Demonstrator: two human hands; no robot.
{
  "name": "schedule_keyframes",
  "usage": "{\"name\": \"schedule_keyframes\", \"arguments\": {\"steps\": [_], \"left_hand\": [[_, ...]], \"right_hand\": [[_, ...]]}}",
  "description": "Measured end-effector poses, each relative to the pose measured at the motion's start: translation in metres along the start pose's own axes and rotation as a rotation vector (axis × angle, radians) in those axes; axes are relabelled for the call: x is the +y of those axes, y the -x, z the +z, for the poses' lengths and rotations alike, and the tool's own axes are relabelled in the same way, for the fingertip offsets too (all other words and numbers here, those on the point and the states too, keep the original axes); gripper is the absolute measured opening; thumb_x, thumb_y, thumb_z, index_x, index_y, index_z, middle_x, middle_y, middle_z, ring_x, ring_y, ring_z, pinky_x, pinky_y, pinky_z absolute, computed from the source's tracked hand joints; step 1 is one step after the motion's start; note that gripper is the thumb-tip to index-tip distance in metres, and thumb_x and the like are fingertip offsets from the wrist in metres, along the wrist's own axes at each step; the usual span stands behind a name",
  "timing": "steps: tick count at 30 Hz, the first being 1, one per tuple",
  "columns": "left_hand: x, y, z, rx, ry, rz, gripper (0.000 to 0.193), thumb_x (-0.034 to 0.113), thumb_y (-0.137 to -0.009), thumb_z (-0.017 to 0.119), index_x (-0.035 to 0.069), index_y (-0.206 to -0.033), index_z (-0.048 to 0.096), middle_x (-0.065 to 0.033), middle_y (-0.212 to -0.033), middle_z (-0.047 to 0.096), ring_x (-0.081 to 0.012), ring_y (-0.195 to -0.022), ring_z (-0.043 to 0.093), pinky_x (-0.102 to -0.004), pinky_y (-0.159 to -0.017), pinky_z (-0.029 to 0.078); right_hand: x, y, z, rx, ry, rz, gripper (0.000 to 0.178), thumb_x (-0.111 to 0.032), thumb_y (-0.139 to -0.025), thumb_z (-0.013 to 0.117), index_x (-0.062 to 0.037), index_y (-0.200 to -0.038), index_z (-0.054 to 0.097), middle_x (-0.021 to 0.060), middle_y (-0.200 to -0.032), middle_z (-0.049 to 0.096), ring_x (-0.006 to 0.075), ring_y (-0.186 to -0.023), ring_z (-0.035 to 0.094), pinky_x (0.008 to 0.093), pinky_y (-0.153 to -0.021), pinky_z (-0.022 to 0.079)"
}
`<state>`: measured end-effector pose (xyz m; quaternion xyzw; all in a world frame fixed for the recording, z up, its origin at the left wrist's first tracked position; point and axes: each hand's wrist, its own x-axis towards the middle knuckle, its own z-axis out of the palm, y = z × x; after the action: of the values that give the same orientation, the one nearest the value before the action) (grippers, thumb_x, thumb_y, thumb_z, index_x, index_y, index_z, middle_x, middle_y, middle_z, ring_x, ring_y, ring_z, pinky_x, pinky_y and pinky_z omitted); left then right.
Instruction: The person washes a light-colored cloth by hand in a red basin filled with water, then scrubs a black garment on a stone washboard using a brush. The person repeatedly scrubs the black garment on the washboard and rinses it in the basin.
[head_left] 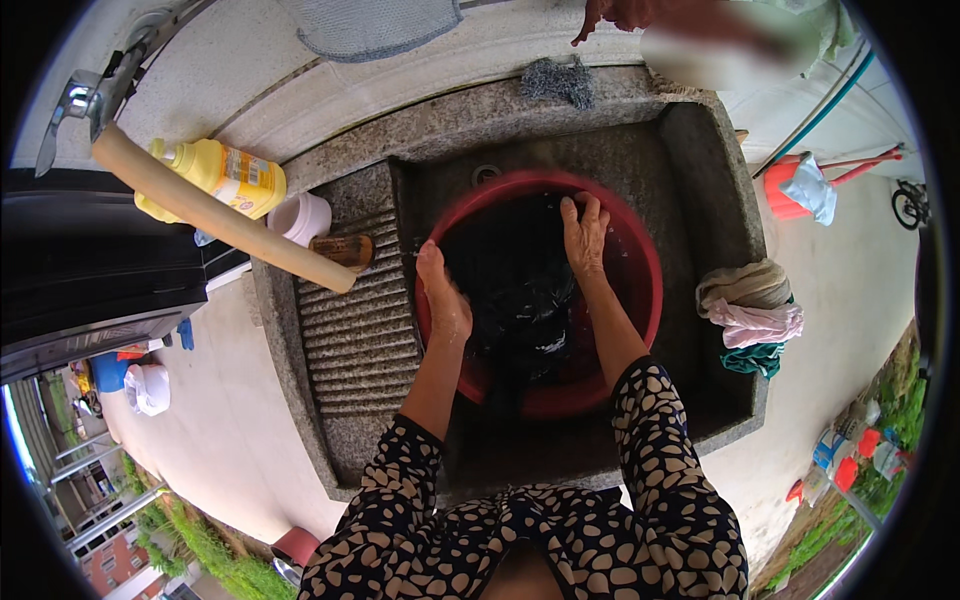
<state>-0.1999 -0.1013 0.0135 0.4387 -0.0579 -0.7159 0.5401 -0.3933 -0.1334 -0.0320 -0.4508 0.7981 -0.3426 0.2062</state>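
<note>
Red basin (pixel 640 262) in stone sink (pixel 720 180): dark wet cloth (pixel 520 290) inside.
I see left hand (pixel 445 300) gripping the cloth at the near rim; right hand (pixel 584 235) pressed flat on it, fingers spread.

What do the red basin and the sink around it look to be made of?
The red basin looks like plastic: uniform red, thin smooth rim with a slight sheen. The sink looks like speckled grey stone or cast terrazzo, matte and rough, with a ribbed washboard moulded into its left side. Both hands, left hand and right hand, press dark wet cloth in the basin.
</note>
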Motion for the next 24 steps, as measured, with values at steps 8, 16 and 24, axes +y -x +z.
{"name": "schedule_keyframes", "arguments": {"steps": [8, 16, 24], "left_hand": [[-0.053, -0.058, -0.066, 0.016, -1.4, 0.061, 0.05, 0.015, -0.088, 0.056, 0.005, -0.135, 0.044, -0.0151, -0.13, 0.053, -0.0281, -0.118, 0.052, -0.0402, -0.1, 0.04], [-0.031, -0.016, 0.002, -0.104, 0.28, -0.277, 0.062, 0.056, -0.089, 0.051, 0.006, -0.126, 0.055, -0.0117, -0.119, 0.061, -0.0282, -0.113, 0.055, -0.0389, -0.102, 0.04], [-0.038, -0.004, -0.032, -0.488, 0.288, -0.283, 0.049, 0.049, -0.094, 0.048, 0.009, -0.121, 0.055, -0.0059, -0.116, 0.062, -0.0219, -0.106, 0.059, -0.037, -0.091, 0.048]], "right_hand": [[0.06, 0.019, 0.045, -0.235, 0.291, -0.726, 0.042, -0.009, -0.08, 0.059, -0.0103, -0.122, 0.057, 0.0148, -0.114, 0.058, 0.0289, -0.11, 0.053, 0.0428, -0.091, 0.043], [-0.037, 0.048, -0.011, -0.529, -0.965, 0.129, 0.031, 0.002, -0.088, 0.046, -0.0031, -0.116, 0.059, 0.0043, -0.104, 0.062, 0.0114, -0.098, 0.055, 0.0254, -0.09, 0.044], [-0.111, 0.126, -0.023, -0.189, -0.076, -0.581, 0.032, -0.024, -0.063, 0.073, -0.0155, -0.093, 0.066, 0.0086, -0.089, 0.052, 0.027, -0.08, 0.054, 0.0376, -0.058, 0.05]]}}
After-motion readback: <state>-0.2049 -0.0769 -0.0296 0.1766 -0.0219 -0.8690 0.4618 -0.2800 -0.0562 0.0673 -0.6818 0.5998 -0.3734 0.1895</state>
